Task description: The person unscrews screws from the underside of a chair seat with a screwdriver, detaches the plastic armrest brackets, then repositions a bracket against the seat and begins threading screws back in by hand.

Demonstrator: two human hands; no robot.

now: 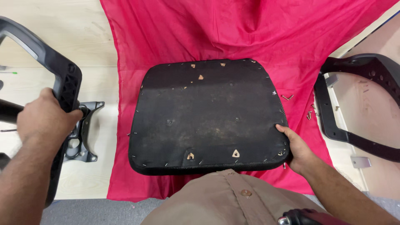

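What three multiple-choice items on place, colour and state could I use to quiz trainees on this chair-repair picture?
1. Where does the black upholstered seat cushion lie?
A. on the red cloth
B. on bare floor
C. on a shelf

2. What colour is the curved plastic armrest at the right?
A. white
B. black
C. blue

3. What is the left hand doing?
A. lying flat on the cloth
B. hanging free
C. gripping the black plastic armrest frame

Answers:
1 A, red fabric shows all round the cushion.
2 B, it is dark against the pale floor.
3 C, its fingers wrap the frame, while the right hand holds the cushion's corner.
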